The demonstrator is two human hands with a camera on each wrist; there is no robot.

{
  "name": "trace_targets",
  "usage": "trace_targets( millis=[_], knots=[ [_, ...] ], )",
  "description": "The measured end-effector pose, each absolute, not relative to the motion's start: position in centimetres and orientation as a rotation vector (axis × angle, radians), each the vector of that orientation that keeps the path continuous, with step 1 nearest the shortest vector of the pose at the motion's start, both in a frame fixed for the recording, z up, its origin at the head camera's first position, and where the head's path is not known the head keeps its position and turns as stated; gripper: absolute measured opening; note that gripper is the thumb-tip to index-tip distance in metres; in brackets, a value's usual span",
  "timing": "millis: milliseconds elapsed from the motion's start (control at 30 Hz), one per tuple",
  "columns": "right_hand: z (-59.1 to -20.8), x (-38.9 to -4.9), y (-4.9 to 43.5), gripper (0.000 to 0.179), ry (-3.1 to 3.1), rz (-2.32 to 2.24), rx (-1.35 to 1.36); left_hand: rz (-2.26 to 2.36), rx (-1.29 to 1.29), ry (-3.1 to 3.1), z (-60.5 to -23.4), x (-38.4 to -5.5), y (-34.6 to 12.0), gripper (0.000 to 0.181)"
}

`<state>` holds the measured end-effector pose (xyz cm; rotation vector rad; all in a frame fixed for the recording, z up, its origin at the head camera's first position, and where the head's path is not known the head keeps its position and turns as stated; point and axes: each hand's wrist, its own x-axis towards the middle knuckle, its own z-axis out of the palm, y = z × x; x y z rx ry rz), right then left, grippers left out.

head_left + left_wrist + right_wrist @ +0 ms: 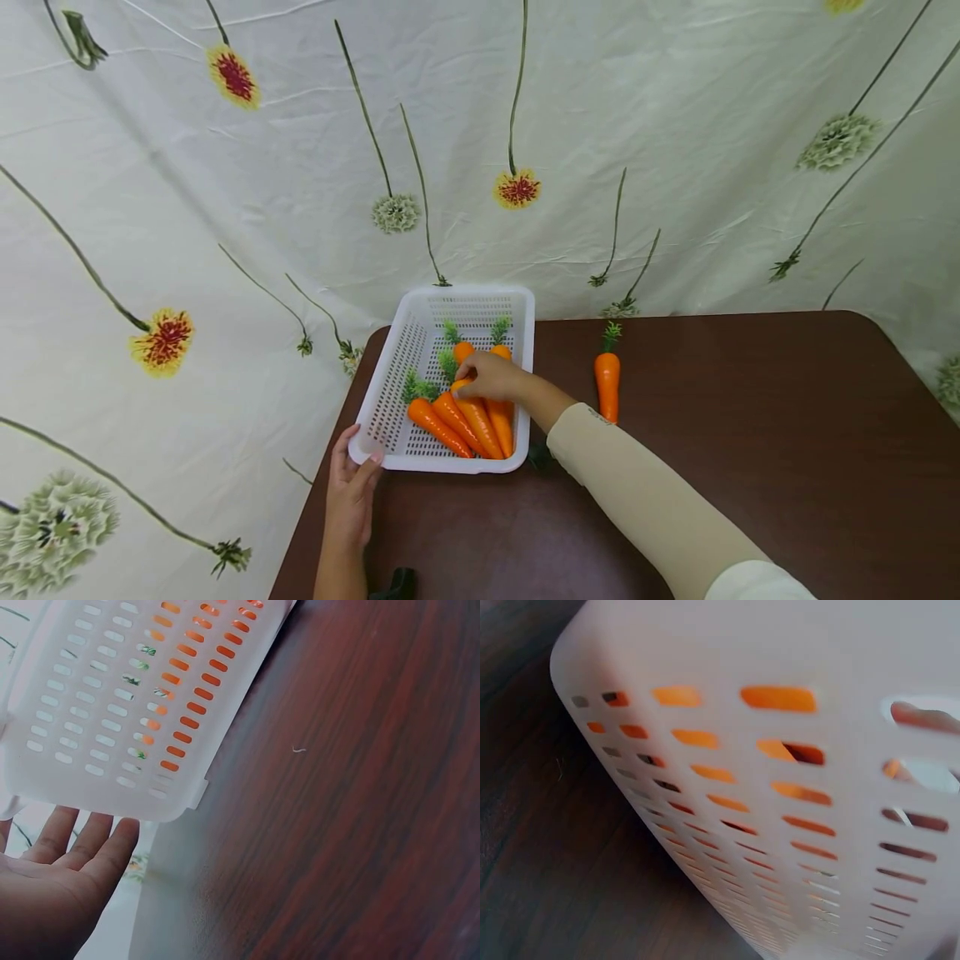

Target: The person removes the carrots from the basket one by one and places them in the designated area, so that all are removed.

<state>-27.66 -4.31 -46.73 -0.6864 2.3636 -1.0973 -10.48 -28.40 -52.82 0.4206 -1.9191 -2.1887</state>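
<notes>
A white plastic basket (399,333) with slotted walls stands at the table's far left. Inside lie several orange toy carrots with green leafy tops, among them a carrot (427,421) near the left side. My right hand (491,377) reaches over the basket's right rim and pinches a middle carrot (480,421) by its top end. At the near left corner my left hand (352,492) grips the rim, thumb on top and fingers outside. In the left wrist view, its fingers (105,851) lie against the basket wall (90,780). Slots hide most of my right hand in the right wrist view.
Another carrot (607,385) lies on the brown table (750,433), right of the basket, partly behind my right sleeve (637,483). A dark green tuft (538,454) shows beside the basket's near right corner. A flower-printed white cloth (465,100) hangs behind the table.
</notes>
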Motion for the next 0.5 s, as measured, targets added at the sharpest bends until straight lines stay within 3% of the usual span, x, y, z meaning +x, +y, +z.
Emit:
trace_targets(
  millis=[500],
  knots=[
    [-46.67,-27.33,-3.54,0.025,2.148,-1.210,-0.778,-2.193,0.388,-1.902,-52.88,-10.42,-28.17,0.059]
  ],
)
